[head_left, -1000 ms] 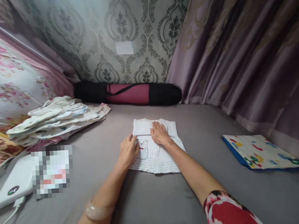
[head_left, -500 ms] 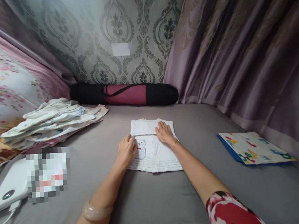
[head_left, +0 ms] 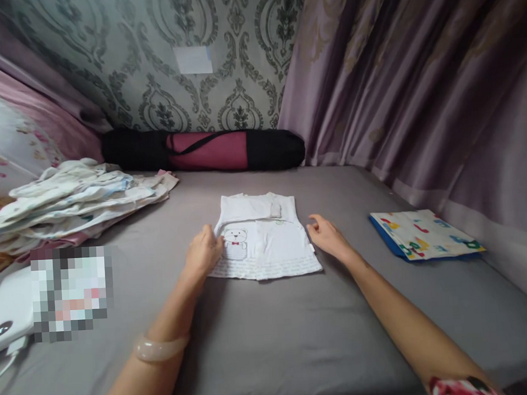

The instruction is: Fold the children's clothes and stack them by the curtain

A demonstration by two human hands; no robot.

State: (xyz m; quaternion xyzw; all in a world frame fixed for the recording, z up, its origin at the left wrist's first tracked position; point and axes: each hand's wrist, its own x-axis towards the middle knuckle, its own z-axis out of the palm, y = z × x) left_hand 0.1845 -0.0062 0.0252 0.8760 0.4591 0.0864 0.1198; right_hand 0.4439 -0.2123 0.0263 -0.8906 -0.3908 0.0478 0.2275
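A small white shirt (head_left: 270, 244) lies flat on the bed sheet, its sleeves folded across the upper part. On its front are a bear print with a red bow and small lettering along the hem. My left hand (head_left: 204, 248) is at the shirt's left edge, its fingers loosely bent and apart. Whether it touches the cloth I cannot tell. Just beyond the right edge my right hand (head_left: 328, 236) hovers with fingers apart and nothing in them.
A pile of light clothes (head_left: 78, 198) lies at the left, with a white power bank (head_left: 13, 311) and cable nearer me. On the right rests a patterned folded cloth with a blue underside (head_left: 427, 234). A black and maroon long bag (head_left: 205, 150) lies along the wall.
My right hand has lifted off the folded sleeve and moved right, off the shirt, uncovering a cuff. My left hand stays near the left edge. The camera view has shifted.
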